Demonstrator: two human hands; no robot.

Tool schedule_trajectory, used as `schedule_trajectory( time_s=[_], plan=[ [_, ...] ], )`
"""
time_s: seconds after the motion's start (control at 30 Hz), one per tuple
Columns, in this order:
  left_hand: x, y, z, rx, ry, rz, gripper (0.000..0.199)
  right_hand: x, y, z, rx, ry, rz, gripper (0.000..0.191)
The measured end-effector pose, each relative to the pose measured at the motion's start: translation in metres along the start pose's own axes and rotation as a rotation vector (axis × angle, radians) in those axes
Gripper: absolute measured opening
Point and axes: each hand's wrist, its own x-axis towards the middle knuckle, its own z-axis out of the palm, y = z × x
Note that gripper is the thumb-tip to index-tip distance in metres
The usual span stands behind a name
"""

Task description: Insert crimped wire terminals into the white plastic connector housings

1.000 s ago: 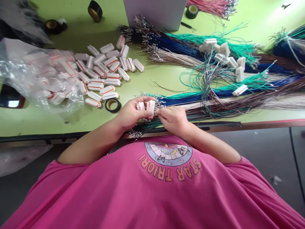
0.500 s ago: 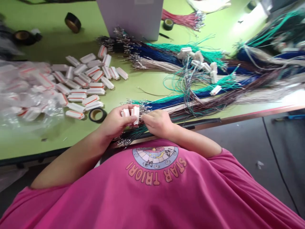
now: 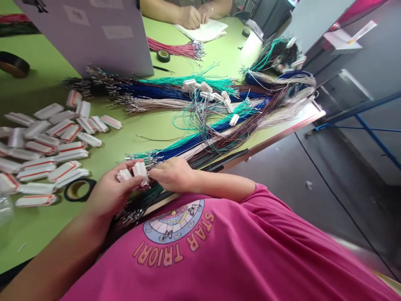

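My left hand (image 3: 114,186) is closed on white plastic connectors (image 3: 140,170), two of which show between thumb and fingers. Right beside them, my right hand (image 3: 173,174) is pinched at the connectors' right side; what its fingertips hold is too small to make out. Beneath and beyond both hands lie long bundles of green, blue, white and brown wires (image 3: 188,144) with metal tips. Several loose white connectors with orange strips (image 3: 67,147) are scattered on the green table (image 3: 115,144) at the left. Wired white connectors (image 3: 206,88) rest on top of the bundles.
A roll of black tape (image 3: 79,189) lies left of my left hand. A grey panel (image 3: 103,37) stands at the back. Beyond it, another person's hands (image 3: 199,16) are over papers (image 3: 203,31). Red wires (image 3: 175,47) lie near a smaller tape roll (image 3: 163,56).
The view has swung to the right, bringing the other person's hands and the blue metal frame into sight. My hands keep nearly the same pose at the connectors.
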Motion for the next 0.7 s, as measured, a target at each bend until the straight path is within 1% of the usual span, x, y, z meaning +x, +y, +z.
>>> schedule_trajectory(
  time_s=[0.07,0.13,0.2,0.23,0.33,0.5,0.57,0.7],
  plan=[
    [0.003,-0.003,0.000,-0.018,0.000,0.017,0.046,-0.001,0.002,0.002,0.141,0.065,0.097,0.027],
    [0.008,-0.008,-0.002,-0.036,-0.008,0.060,0.056,-0.001,0.005,0.006,0.312,0.119,0.198,0.025],
    [0.012,-0.013,-0.006,-0.027,-0.032,0.109,0.063,0.000,0.007,0.011,0.425,0.165,0.238,0.022],
    [0.014,-0.015,-0.008,-0.023,-0.040,0.130,0.064,0.001,0.008,0.014,0.429,0.193,0.232,0.021],
    [0.016,-0.017,-0.011,-0.044,-0.049,0.171,0.063,0.001,0.010,0.018,0.372,0.272,0.198,0.023],
    [0.014,-0.011,-0.007,-0.127,-0.100,0.156,0.061,-0.001,0.011,0.019,0.313,0.320,0.130,0.027],
    [0.013,-0.008,-0.006,-0.151,-0.122,0.130,0.062,-0.001,0.013,0.019,0.203,0.338,0.075,0.029],
    [0.012,-0.006,-0.005,-0.175,-0.140,0.095,0.063,-0.003,0.015,0.019,-0.049,0.377,-0.088,0.037]
  ],
)
